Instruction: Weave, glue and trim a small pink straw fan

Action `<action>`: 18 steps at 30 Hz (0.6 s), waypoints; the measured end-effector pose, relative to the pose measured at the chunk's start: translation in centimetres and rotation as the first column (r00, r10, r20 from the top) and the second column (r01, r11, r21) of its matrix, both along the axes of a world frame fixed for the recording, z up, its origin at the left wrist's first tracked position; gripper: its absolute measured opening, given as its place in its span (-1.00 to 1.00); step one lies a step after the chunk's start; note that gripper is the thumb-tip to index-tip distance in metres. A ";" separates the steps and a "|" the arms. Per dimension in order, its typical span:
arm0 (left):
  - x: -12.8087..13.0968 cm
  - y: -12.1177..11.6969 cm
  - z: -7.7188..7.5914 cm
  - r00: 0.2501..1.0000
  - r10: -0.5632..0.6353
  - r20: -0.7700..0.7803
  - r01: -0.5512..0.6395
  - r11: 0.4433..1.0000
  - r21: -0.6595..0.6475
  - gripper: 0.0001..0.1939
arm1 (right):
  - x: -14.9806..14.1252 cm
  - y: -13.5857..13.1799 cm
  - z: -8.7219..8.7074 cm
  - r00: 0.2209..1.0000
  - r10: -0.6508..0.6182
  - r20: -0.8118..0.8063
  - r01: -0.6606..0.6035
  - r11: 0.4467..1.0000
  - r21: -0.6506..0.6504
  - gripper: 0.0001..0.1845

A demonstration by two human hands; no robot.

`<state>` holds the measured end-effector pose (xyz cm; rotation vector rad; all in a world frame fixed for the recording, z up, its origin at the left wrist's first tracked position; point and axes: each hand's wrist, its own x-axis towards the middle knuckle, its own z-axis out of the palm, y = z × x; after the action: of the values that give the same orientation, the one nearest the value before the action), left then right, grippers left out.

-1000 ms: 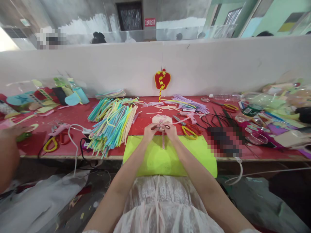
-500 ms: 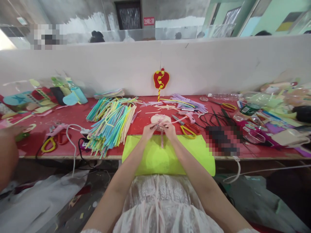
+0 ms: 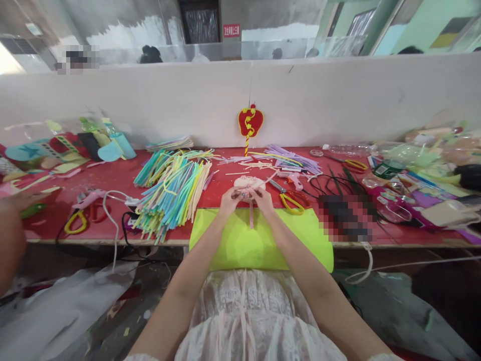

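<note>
Both my hands are closed at the lower edge of a pale pink fan-shaped craft, just over the table's front. Its narrow pink stem hangs below, between my wrists. My left hand grips the craft's left side with bent fingers. With pinched fingers, my right hand holds a pale pink pipe cleaner against the craft, its free end slanting up and right. Small pink decorations show along the craft's top. The fingertips partly hide the spot where the strand meets it.
A big bundle of pastel pipe cleaners lies left; purple ones lie behind. Yellow-handled pliers and a pink glue gun rest right. A red fan stands at the white partition. Another person's arm reaches in at left.
The pipe cleaner's free end has swung upward from nearly level to a steeper slant. My right fingers have shifted slightly; my left hand keeps its hold on the craft.
</note>
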<state>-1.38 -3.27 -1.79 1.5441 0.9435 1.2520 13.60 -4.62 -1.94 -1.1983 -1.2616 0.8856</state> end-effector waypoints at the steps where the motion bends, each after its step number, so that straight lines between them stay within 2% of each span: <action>1: 0.0 0.0 0.0 1.000 0.002 0.001 -0.002 1.000 0.001 -0.69 | 0.0 0.0 0.0 1.000 0.004 -0.007 -0.004 1.000 -0.007 -0.59; 10: 0.3 -0.3 0.4 1.000 -0.010 -0.009 0.011 0.999 0.033 -0.75 | -0.2 0.0 -0.2 0.995 0.041 -0.089 -0.047 0.997 -0.063 -0.55; 18: 0.0 -0.2 0.1 1.000 -0.009 -0.015 0.009 0.999 0.046 -0.74 | 0.0 0.4 -0.4 0.996 0.020 -0.089 -0.026 0.998 -0.065 -0.56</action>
<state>-1.38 -3.50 -1.65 1.5944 0.9219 1.2656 13.59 -4.23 -2.35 -1.1858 -1.1855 0.9936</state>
